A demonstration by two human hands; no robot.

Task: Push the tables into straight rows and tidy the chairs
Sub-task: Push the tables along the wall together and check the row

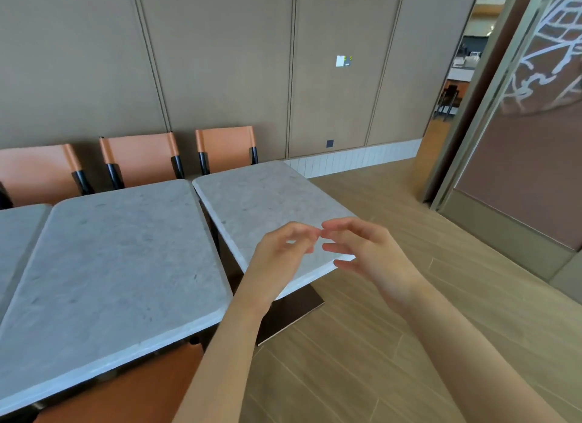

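Three grey marble-topped tables stand side by side. The right table (264,202) sits turned at an angle to the middle table (119,259), with a widening gap between them. A third table (15,233) shows at the left edge. My left hand (280,255) and my right hand (365,249) hover above the right table's near corner, fingers loosely curled, fingertips almost meeting, holding nothing. Three orange chairs stand behind the tables against the wall: the left chair (34,167), the middle chair (141,155), the right chair (225,144). Another orange chair (126,388) is tucked under the middle table's near edge.
The right table's dark base plate (289,312) lies on the wood floor (362,344). A brown panelled wall (220,60) runs behind the chairs. At the right a glass partition (519,170) and a doorway (453,92) open onto another room.
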